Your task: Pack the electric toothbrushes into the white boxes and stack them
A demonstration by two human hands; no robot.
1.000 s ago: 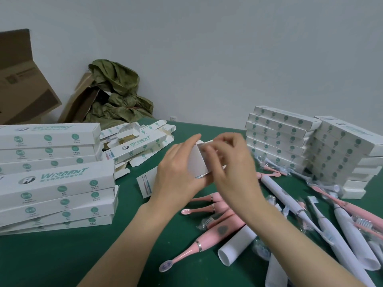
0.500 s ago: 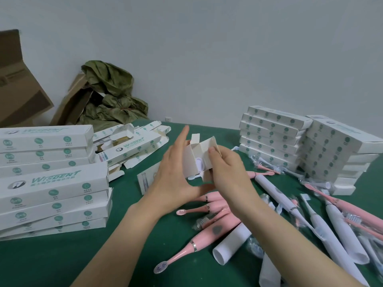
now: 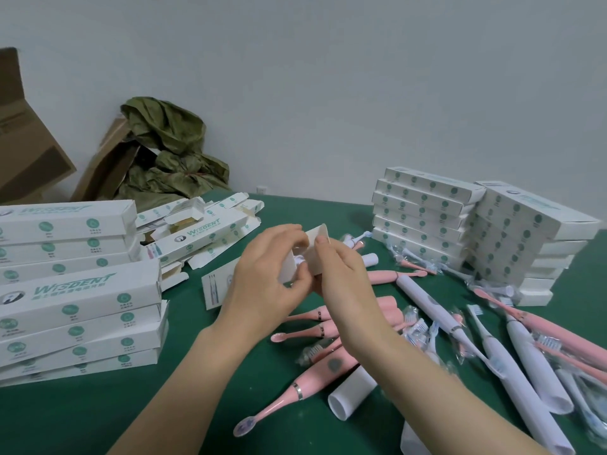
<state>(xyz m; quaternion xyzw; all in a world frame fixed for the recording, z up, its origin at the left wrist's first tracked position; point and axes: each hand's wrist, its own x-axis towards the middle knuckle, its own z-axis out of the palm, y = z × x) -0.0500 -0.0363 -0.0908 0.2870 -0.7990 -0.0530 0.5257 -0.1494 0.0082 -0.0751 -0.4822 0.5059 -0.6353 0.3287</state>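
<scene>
While both hands work above the middle of the green table [image 3: 82, 418], they share one white box [image 3: 316, 257], held end-on with its end flaps open. The left hand [image 3: 262, 277] curls round the box's left side, thumb and fingertips pinching the wall; the right hand [image 3: 345, 277] pinches the upright flap between thumb and forefinger. Something pale sits inside the open end, but the fingers cover most of it and it is hard to make out. The rest of the box is hidden behind the hands. Just near of them lie pink toothbrushes [image 3: 315, 379], partly covered by the right forearm, beside a short white tube [image 3: 353, 394]. To the right lie white toothbrushes [image 3: 525, 366] and wrapped brush heads [image 3: 417, 330], some cut off by the frame's edge. A left stack of boxes [image 3: 75, 290] runs out of view at the left; a right stack of boxes [image 3: 423, 211] stands far right. Loose open boxes [image 3: 203, 231] lie far left of the hands, with a cardboard carton [image 3: 26, 142] and an olive bag [image 3: 170, 159] beyond, against the wall.
</scene>
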